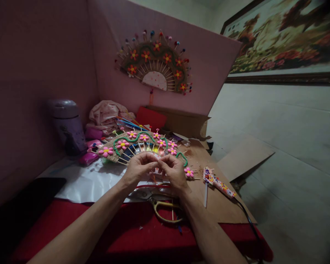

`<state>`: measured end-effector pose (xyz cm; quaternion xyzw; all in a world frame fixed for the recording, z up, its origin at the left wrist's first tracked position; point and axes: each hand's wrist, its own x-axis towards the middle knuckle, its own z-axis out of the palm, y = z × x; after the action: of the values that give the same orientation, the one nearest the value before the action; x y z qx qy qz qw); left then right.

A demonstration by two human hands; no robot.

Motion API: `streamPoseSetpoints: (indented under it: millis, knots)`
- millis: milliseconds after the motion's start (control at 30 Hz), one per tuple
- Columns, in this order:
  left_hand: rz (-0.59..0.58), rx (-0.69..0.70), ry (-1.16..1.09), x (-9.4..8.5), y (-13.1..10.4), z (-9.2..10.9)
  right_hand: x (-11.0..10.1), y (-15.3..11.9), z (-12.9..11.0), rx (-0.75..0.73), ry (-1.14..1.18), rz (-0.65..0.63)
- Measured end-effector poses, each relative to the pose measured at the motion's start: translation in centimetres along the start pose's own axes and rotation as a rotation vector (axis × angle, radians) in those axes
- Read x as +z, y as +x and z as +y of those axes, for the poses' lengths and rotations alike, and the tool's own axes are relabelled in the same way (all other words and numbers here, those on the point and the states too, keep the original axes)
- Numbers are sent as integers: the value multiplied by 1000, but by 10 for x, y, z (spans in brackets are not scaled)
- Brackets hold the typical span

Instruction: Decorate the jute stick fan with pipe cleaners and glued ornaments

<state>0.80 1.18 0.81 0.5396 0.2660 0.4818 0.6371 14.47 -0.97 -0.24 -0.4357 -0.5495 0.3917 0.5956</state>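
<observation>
My left hand (140,168) and my right hand (173,169) meet at the fingertips, both pinched closed. What lies between the fingertips is too small to make out. Just behind them rests a fan-shaped craft (137,138) of sticks and twine, with pink flowers, a wavy green strand and small coloured balls on its upper stick ends. My hands hide part of its lower middle. Scissors with yellowish handles (167,220) lie below my hands, partly covered by the right wrist.
A purple bottle (68,128) and pink packets (88,158) stand at the left. Right of my hands, a flowered glue gun (220,186) with a black cord lies on cardboard (225,212). A similar fan (145,47) hangs on the pink board (209,66) behind.
</observation>
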Motion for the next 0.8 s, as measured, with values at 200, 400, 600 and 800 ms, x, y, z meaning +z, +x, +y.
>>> streamPoseSetpoints:
  millis: [200, 400, 600, 800]
  knots:
    - [-19, 15, 161, -3, 4, -3, -2, -4, 5, -198, -340, 32]
    - [-82, 23, 313, -4, 2, -3, -3, -6, -1, -354, -562, -8]
    - [-104, 71, 447, -7, 1, -6, -6, -5, -2, -358, -548, -116]
    - [-209, -59, 147, -10, 1, -5, -7, -3, -1, -203, -321, -181]
